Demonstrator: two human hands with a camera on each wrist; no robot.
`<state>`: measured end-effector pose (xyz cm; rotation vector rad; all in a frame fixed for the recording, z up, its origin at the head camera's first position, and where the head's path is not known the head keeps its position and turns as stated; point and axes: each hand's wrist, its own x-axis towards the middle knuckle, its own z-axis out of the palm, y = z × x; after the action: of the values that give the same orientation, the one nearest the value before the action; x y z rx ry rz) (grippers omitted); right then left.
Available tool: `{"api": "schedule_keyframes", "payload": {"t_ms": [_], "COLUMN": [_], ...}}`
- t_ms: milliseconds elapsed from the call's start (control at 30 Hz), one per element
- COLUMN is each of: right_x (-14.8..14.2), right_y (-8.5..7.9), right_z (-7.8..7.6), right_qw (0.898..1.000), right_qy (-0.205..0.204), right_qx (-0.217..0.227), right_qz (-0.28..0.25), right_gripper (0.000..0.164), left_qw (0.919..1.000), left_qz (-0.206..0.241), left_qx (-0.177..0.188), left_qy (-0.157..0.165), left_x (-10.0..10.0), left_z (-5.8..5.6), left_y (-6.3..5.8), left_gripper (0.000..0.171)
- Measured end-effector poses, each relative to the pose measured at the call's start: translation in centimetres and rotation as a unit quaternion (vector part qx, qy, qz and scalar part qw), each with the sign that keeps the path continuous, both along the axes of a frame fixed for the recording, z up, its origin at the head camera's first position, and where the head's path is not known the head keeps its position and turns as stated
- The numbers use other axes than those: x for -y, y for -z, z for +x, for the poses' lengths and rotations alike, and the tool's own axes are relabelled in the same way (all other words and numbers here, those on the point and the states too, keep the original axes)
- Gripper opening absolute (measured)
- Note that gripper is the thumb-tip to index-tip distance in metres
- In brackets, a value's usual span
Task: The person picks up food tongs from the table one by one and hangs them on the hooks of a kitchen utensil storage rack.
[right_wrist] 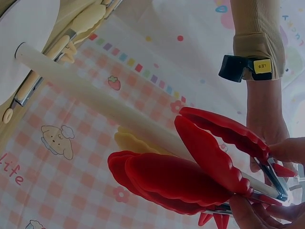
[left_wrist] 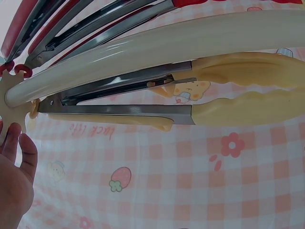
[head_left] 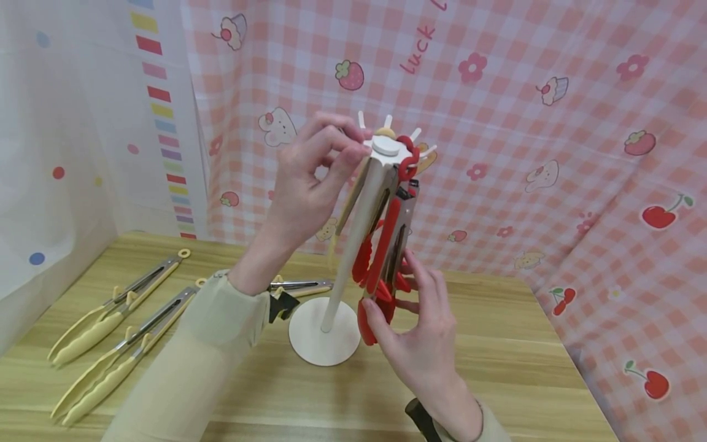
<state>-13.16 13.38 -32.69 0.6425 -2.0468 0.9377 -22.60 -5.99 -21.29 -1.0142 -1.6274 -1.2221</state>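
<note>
A white rotating stand (head_left: 355, 236) with a round base and short hooks around its top stands on the table. My left hand (head_left: 309, 178) pinches the left rim of that top between thumb and fingers. From hooks on the right hang two pairs of red tongs (head_left: 385, 239) by their ring ends. The nearer pair is gripped low, near its red heads (right_wrist: 209, 157), by my right hand (head_left: 422, 331), thumb on one side and fingers on the other. Behind the pole, a pair of yellow tongs (left_wrist: 238, 108) hangs from another hook. Several hooks hold nothing.
Two pairs of yellow tongs (head_left: 118, 310) lie side by side on the wooden table (head_left: 497, 368) at the left. Another yellow pair (head_left: 309, 286) lies behind the stand's base, partly hidden by my left sleeve. A pink checked cloth (head_left: 469, 202) hangs close behind.
</note>
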Motion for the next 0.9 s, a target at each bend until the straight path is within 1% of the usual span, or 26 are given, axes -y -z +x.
{"api": "schedule_keyframes", "payload": {"t_ms": [200,400,633,767,900], "right_x": [0.05,0.08,0.04,-0.05,-0.16], "right_y": [0.0,-0.01,0.05,0.15,0.21], "right_z": [-0.04,-0.07,-0.13,-0.08,-0.02], "right_qw": [1.0,1.0,1.0,1.0,1.0], "right_qy": [0.0,-0.002,0.002,0.01,0.014], "right_qx": [0.0,-0.002,-0.011,-0.007,-0.005], "right_qz": [0.0,-0.001,0.005,0.014,0.021], "right_gripper": [0.084,0.084,0.085,0.084,0.079], "left_qw": [1.0,1.0,1.0,1.0,1.0], "left_qz": [0.001,-0.002,0.002,0.006,0.006], "left_qx": [0.004,0.004,0.005,0.003,-0.001], "left_qy": [0.002,-0.001,0.002,0.003,0.004], "left_x": [0.02,0.05,-0.04,-0.09,-0.13], "left_z": [0.02,-0.06,-0.04,-0.09,-0.11], "left_y": [-0.01,0.05,0.07,0.07,0.05], "left_gripper": [0.054,0.047,0.054,0.054,0.056]}}
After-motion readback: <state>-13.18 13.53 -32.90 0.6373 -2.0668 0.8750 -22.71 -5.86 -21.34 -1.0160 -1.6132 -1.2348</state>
